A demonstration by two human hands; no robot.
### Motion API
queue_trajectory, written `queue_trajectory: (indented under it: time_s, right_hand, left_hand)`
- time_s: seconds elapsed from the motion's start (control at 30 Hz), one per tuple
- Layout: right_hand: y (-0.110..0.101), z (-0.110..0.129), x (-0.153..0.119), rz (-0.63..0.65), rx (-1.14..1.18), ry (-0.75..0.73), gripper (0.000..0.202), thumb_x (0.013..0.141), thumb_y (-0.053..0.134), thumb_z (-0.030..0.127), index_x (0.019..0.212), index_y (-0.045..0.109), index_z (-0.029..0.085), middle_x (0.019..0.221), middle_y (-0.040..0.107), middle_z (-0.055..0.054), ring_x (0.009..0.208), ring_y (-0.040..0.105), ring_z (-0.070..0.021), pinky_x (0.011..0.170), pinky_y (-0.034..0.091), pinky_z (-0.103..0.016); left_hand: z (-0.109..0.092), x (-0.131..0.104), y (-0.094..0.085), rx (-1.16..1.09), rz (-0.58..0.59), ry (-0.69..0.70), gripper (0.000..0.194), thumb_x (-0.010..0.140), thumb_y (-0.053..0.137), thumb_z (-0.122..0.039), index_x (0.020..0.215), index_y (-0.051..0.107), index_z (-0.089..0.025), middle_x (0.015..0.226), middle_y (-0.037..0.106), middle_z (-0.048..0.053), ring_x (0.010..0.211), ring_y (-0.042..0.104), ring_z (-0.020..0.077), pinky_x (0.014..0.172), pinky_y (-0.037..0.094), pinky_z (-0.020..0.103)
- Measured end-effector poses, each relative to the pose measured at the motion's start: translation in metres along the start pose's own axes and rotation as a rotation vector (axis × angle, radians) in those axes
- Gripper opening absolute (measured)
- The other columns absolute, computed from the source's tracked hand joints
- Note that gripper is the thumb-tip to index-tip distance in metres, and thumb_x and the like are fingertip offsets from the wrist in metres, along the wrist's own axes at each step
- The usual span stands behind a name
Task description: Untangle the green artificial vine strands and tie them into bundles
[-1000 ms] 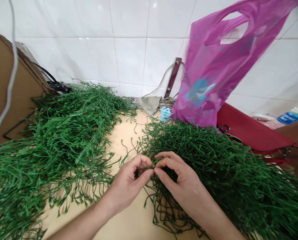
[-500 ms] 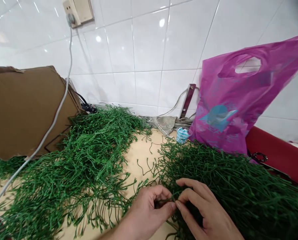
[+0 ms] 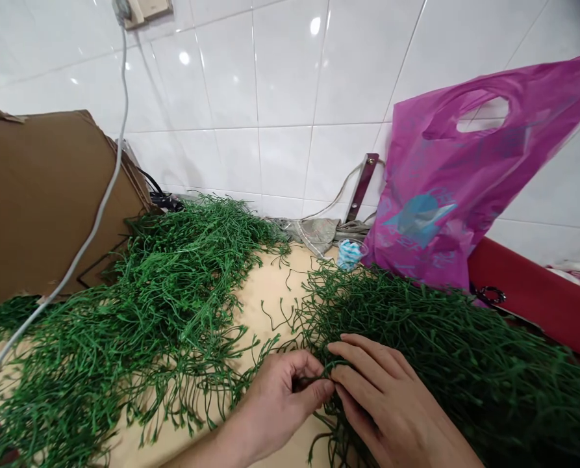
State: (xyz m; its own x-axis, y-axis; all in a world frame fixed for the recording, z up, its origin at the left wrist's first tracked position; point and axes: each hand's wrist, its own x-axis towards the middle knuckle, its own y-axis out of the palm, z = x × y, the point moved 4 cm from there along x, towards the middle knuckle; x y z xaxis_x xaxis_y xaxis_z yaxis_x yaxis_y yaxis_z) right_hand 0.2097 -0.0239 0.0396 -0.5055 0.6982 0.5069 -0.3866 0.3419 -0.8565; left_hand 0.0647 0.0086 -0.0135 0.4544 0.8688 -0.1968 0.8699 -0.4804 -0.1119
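Observation:
Thin green stems with small branched tips lie in a loose pile (image 3: 173, 279) on the left and a darker, denser pile (image 3: 416, 325) on the right. At the left edge of the right pile, my left hand (image 3: 290, 396) pinches a green stem between thumb and index finger. My right hand (image 3: 387, 396) meets its fingertips, with fingers bent close together over the same stem; its thumb is hidden. The stem's ends are lost among the fingers and the dark pile.
A cardboard box (image 3: 46, 201) stands at the left, with a white cable (image 3: 97, 218) hanging across it. Behind the right pile are a purple plastic bag (image 3: 430, 188), a small cup (image 3: 349, 255) and a red object (image 3: 528, 292). A tiled wall (image 3: 284, 78) rises behind.
The fingers of my right hand have drawn closer together over the stem. Both hands appear slightly higher and further left, and the view has shifted a little.

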Motion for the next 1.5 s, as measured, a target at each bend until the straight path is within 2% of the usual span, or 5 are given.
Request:
queue_trajectory:
  time_s: [0.5, 0.87, 1.03, 1.3, 1.5]
  right_hand:
    - [0.007, -0.006, -0.001, -0.152, 0.06, 0.132, 0.022, 0.089, 0.05, 0.009, 0.091, 0.064, 0.026, 0.108, 0.075, 0.0, 0.105, 0.067, -0.0202, 0.09, 0.037, -0.034]
    - [-0.009, -0.006, 0.0, -0.125, -0.026, -0.004, 0.018, 0.094, 0.055, 0.018, 0.101, 0.068, 0.028, 0.115, 0.076, 0.003, 0.11, 0.066, -0.0206, 0.098, 0.034, -0.036]
    - [-0.004, -0.003, 0.001, -0.152, 0.024, 0.056, 0.019, 0.089, 0.053, 0.012, 0.086, 0.066, 0.026, 0.108, 0.078, 0.002, 0.111, 0.066, -0.0219, 0.102, 0.031, -0.038]
    - [0.003, 0.009, -0.004, -0.088, 0.047, -0.155, 0.026, 0.085, 0.046, 0.007, 0.075, 0.058, 0.028, 0.082, 0.073, 0.004, 0.082, 0.069, -0.0153, 0.099, 0.038, -0.036]
    - [-0.027, -0.018, -0.016, -0.097, -0.165, -0.149, 0.029, 0.082, 0.041, 0.011, 0.069, 0.059, 0.029, 0.095, 0.076, 0.001, 0.105, 0.066, -0.0236, 0.11, 0.029, -0.052]
  left_hand:
    - [-0.031, 0.001, -0.01, 0.317, -0.032, 0.285, 0.014, 0.089, 0.058, -0.025, 0.076, 0.057, -0.018, 0.076, 0.055, -0.001, 0.075, 0.049, 0.0145, 0.07, 0.034, 0.025]
    - [-0.008, -0.001, 0.0, -0.089, -0.003, 0.086, 0.024, 0.085, 0.062, -0.037, 0.075, 0.05, -0.019, 0.063, 0.038, -0.006, 0.06, 0.031, 0.0116, 0.056, 0.026, 0.025]
    - [-0.009, -0.001, -0.001, 0.042, -0.024, 0.09, 0.02, 0.085, 0.062, -0.032, 0.075, 0.054, -0.018, 0.064, 0.043, -0.005, 0.063, 0.036, 0.0119, 0.058, 0.029, 0.025]
    - [-0.032, -0.006, -0.003, 0.28, 0.286, 0.349, 0.023, 0.089, 0.064, -0.033, 0.072, 0.058, -0.019, 0.071, 0.054, -0.001, 0.066, 0.049, 0.0133, 0.061, 0.036, 0.023]
    - [-0.029, -0.008, -0.002, 0.317, 0.417, 0.383, 0.016, 0.088, 0.067, -0.031, 0.075, 0.066, -0.02, 0.072, 0.061, 0.001, 0.07, 0.056, 0.0154, 0.067, 0.039, 0.025]
